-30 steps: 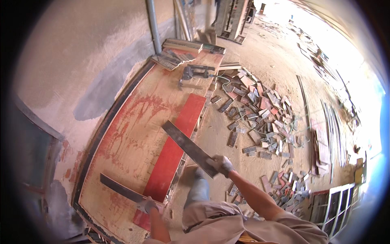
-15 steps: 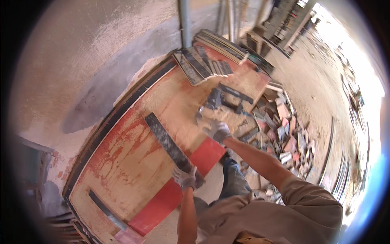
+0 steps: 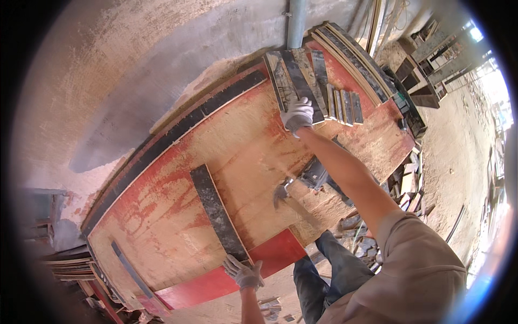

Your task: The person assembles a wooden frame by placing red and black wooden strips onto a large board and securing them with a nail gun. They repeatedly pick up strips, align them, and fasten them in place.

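Observation:
My right hand [image 3: 298, 114], in a pale work glove, reaches to the back of the board-topped work surface [image 3: 237, 135]. Its fingers curl on the near part of a dark plank [image 3: 295, 75] that lies among other strips. At the front, my gloved left hand [image 3: 244, 272] touches the near end of a black plank [image 3: 216, 205], fingers and thumb spread. That plank slants across the surface, its near end over a red panel [image 3: 278, 252]. Between my hands lies a claw hammer [image 3: 281, 193] with a wooden handle. Beside it, a black frame-like object [image 3: 314, 173] is partly hidden by my right forearm.
Short dark strips [image 3: 345, 107] lie beside the dark plank, with long stacked boards [image 3: 353, 62] behind. A long black strip [image 3: 183, 124] edges the surface along the wall. A narrow strip [image 3: 131, 270] rests at the left. Scrap wood [image 3: 411, 181] litters the ground at right.
My right hand has moved from near the hammer to the dark planks at the back and taken hold of one. My left hand stays at the black plank's near end. The view has shifted.

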`<state>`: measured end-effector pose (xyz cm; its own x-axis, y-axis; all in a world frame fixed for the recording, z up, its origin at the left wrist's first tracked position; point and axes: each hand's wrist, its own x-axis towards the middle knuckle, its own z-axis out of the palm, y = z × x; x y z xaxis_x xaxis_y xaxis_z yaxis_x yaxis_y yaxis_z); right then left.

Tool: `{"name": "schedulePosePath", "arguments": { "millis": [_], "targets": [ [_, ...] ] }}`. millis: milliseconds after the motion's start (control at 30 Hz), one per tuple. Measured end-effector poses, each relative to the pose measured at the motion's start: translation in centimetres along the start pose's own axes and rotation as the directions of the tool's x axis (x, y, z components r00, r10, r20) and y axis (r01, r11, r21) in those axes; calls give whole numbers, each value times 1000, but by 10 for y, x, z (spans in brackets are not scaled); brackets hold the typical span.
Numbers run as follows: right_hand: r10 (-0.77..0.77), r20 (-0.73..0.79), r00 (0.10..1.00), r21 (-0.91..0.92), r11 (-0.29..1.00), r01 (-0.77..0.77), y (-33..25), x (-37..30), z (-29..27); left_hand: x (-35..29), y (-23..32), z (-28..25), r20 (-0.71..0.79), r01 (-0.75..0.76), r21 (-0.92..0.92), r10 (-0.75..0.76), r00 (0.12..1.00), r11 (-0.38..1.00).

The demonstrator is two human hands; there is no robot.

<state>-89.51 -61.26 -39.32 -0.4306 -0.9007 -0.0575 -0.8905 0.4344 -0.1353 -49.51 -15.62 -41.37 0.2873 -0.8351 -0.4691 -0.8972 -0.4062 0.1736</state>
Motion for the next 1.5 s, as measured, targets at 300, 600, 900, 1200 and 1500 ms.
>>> {"name": "schedulePosePath", "arguments": {
  "millis": [300, 600, 900, 1200, 1500],
  "targets": [
    [-16, 118, 993, 290, 957, -19, 49, 22, -34, 1, 6, -9, 28, 25, 18, -25, 999, 1000],
    [-784, 333, 524, 629, 599, 496, 37, -302, -108, 13, 89, -141, -508, -607, 222, 622, 596, 763],
    [-437, 467, 769, 133, 894, 428, 21, -309, -56, 36, -86, -149, -391, -62, -67, 31, 920, 996],
    [-454, 317, 833, 103, 889, 445, -9, -248, 19, -35, 28, -16, -103, 375, -100, -385, 917, 922],
    [-514, 269, 815, 232, 856, 463, 90, -188, -71, -99, 80, -4, 370, 461, -828, -308, 877, 318]
  ]
}}
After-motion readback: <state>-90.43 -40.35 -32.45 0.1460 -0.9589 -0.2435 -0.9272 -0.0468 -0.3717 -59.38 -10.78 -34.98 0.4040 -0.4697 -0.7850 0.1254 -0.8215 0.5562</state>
